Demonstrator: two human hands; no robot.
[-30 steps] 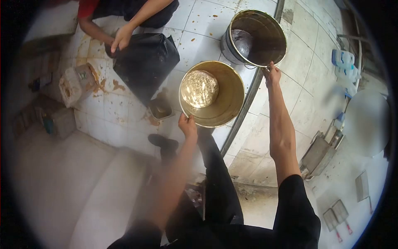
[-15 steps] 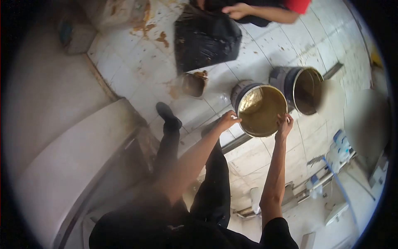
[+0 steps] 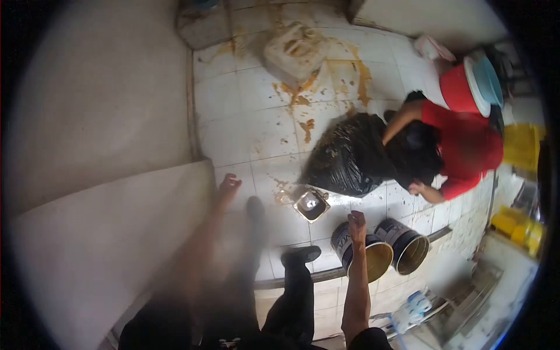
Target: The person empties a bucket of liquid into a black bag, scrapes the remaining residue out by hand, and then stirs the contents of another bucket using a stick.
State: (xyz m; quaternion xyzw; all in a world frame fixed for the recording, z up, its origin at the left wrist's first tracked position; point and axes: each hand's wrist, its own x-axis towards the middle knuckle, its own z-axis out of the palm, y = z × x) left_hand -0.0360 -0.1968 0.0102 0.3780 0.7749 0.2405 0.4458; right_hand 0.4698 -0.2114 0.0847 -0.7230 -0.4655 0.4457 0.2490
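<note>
Starting with a big black bag (image 3: pixel 347 157) out on the tiled floor (image 3: pixel 224 137), right up against a person in red (image 3: pixel 466 140)

Looks soft, shiny and probably floppy and slippery; would grab it by a fistful of gathered folds rather than one stretched patch

Next, two dark buckets just beside each other, lower down past the bag: the near bucket (image 3: pixel 343 240) and the far bucket (image 3: pixel 395 234)

Look upright, stiff-walled and not fragile at all; can't tell how full, so could be light or a real drag. Would hold by opposite sides of the rim, maybe slick there

Then a small metal tin (image 3: pixel 301 207), between the bag's lower corner and the near bucket. Likely light, thin and easy to tip, so best pinched at the rim

For moving: boxed in on the left by a pale ledge (image 3: pixel 116 227), with decent open room from there across to the tin. Mind the dark strip (image 3: pixel 271 284) along by the buckets, possibly a raised edge, and the orange-brown smears (image 3: pixel 307 129) farther up, likely slippery

Down to hands: left hand (image 3: pixel 230 183) over the tiles, fingers loosely curled and slightly spread, nothing seen in them; right hand (image 3: pixel 357 220) at the near bucket, fingers folded in, can't tell whether touching or pinching anything
</note>
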